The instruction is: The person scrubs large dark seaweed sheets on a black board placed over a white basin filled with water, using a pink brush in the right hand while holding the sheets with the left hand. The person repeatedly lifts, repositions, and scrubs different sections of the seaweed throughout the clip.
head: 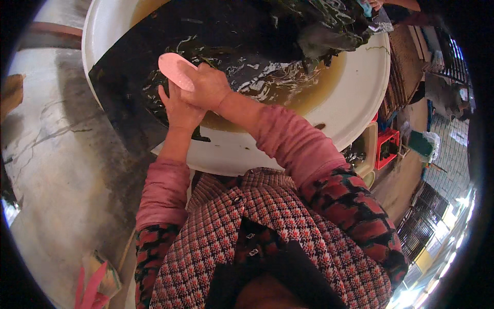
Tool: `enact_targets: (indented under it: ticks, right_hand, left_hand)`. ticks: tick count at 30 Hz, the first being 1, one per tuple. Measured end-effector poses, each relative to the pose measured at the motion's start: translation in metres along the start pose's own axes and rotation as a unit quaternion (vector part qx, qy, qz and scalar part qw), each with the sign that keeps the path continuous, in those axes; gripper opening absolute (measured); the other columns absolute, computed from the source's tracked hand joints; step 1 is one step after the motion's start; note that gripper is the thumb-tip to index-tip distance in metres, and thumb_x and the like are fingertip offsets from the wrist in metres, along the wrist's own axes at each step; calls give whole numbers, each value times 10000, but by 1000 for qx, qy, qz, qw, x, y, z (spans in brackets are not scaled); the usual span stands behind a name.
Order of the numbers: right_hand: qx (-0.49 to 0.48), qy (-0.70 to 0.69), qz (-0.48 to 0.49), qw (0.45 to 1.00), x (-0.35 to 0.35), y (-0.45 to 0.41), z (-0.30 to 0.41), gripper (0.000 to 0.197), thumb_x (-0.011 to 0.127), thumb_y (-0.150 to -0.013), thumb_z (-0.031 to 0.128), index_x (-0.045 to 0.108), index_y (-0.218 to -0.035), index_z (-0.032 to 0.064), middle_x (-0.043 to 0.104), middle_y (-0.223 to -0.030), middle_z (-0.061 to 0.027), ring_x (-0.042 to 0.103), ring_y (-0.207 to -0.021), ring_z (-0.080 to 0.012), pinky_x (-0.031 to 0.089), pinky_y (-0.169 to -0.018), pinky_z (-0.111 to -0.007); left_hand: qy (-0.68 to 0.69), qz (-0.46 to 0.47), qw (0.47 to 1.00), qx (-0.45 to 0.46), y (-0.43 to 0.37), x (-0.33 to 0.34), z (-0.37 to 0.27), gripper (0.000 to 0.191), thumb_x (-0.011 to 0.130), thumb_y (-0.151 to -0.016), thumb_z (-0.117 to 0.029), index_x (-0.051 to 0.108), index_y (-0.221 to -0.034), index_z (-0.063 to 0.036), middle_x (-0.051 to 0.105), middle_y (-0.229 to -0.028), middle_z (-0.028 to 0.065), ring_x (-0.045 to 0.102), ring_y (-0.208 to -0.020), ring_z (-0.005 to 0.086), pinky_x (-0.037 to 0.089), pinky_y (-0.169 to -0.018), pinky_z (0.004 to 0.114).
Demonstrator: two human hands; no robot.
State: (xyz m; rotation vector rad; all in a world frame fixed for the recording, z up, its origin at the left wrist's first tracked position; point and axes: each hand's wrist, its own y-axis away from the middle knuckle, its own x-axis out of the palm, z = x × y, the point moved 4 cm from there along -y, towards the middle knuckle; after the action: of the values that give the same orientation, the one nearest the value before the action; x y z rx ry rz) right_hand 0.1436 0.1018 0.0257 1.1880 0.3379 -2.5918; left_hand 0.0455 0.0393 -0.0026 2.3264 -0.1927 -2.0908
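Over a large white basin (349,92), my right hand (210,85) is closed around a pink oval object (175,69) that looks like the back of a brush. My left hand (183,106) lies just under and against it, thumb spread, its fingertips partly hidden by the pink object. Whether it grips anything does not show. Beneath both hands, a dark sheet (119,85), perhaps cloth or plastic, hangs over the basin's left rim. Wet dark green material (247,69), glossy and folded, lies in brownish water (320,85).
At the upper right, another person's hand (376,4) is near the dark pile, beside something light blue. A red plastic crate (387,148) and a beige tub (366,154) stand right of the basin. Concrete floor (65,162) spreads to the left, with pink strips (90,287) at the lower left.
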Motion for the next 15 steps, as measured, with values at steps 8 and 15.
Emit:
enact_targets:
  ticks: [8,15]
  right_hand:
    - [147,209,-107,961,-100,4,-96,411,704,-653,324,677,-995,98,661,-803,-184,663,-718,-361,551,-665,-461]
    - [61,-15,44,997,22,13,-17,482,665,-707,319,613,-1147,129,656,-933,-250,648,-739,-428,547,-684,-503]
  left_hand:
    - [55,-99,994,6,1,1,1,973,653,-769,-585,297,-1459,0,273,-1543,164,237,-1429,322,140,-1107,620]
    - [-48,-51,997,36,1,8,4,976,672,-753,-561,303,-1452,11,272,-1542,165,230,-1431,315,130,-1113,611]
